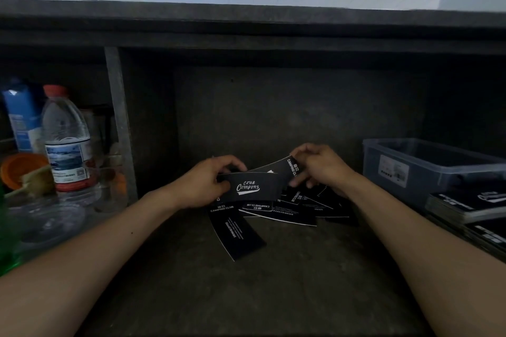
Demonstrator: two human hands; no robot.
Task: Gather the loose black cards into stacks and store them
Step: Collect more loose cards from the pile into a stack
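**Cards in both hands**

The clear bin [427, 161] at right: contents unclear, card stacks [462, 206] just beside it. The left hand [202, 185] grips 1 black card [253, 186], the right hand [321, 165] pinches a 2nd card [280, 167], both over loose cards [282, 212] on the shelf floor [246, 295]

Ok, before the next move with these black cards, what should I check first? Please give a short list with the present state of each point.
1. The left hand has a firm grip on the Club Camping card: ok.
2. The right hand pinches the second card by its end: ok.
3. The two held cards are squared together: not ok, they meet at an angle.
4. The loose cards are all gathered: not ok, several lie scattered under the hands.
5. The clear bin has room: cannot tell, its inside is too dim.
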